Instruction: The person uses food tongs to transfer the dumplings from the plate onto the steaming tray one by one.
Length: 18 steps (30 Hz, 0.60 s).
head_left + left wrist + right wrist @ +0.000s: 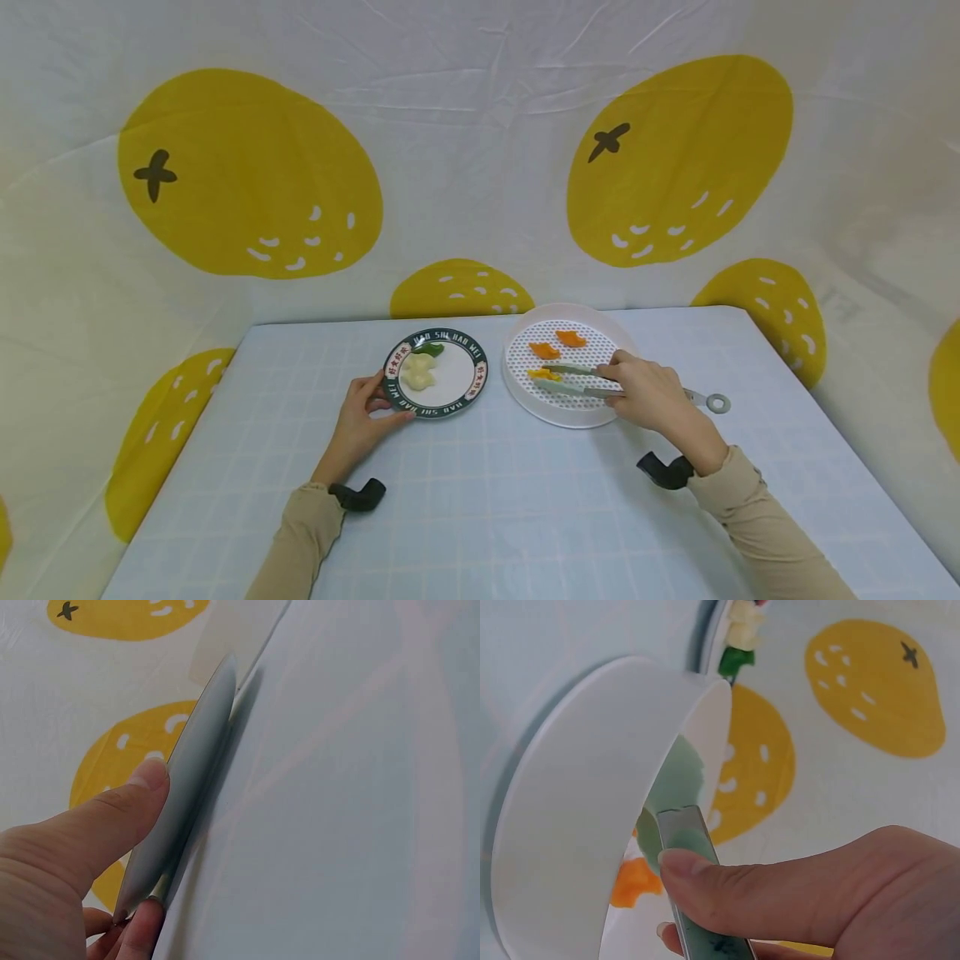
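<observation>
Left hand [362,421] pinches the near-left rim of the lettered plate [475,372]: thumb on top, fingers [142,930] curled under. The plate sits on the surface [480,500], carrying a pale dumpling [418,372] and a green one [429,350], partly hidden behind it. Right hand [651,394] grips tongs [573,379], fingers wrapped round both arms, tips narrowed around a yellow piece [543,374] in the white perforated tray [570,417]. Whether the tips touch it: can't tell. Two orange pieces [557,343] lie behind. The right wrist view shows mostly the tray wall; contents nearly hidden.
</observation>
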Motion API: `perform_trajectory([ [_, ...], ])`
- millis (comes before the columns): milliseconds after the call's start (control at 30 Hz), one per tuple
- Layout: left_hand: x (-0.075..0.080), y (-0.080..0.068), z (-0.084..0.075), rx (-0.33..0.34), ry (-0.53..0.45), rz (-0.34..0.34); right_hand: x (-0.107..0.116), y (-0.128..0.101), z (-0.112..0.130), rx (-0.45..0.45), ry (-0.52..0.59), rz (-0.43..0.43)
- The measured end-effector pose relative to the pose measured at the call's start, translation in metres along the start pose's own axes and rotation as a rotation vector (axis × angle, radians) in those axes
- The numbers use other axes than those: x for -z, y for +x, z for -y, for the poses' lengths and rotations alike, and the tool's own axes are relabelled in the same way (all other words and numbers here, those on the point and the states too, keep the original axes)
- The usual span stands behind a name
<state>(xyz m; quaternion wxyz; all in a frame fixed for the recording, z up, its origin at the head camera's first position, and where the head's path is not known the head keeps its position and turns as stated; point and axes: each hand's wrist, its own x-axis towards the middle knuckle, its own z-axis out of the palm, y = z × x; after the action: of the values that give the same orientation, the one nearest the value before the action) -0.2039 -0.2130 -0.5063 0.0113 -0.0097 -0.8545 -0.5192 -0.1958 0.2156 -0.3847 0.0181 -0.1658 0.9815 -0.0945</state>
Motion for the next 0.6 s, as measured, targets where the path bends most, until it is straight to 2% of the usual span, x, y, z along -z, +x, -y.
perform_trajectory([
  [267,-0.0003,-0.0005,0.0011,0.025,0.023,0.002,0.0044,-0.0031,0.0012,-0.012,0.02,0.011],
  [600,0.0003,0.0009,0.0035,0.009,0.023,0.005,0.0057,-0.0024,0.0031,0.003,0.055,-0.048],
])
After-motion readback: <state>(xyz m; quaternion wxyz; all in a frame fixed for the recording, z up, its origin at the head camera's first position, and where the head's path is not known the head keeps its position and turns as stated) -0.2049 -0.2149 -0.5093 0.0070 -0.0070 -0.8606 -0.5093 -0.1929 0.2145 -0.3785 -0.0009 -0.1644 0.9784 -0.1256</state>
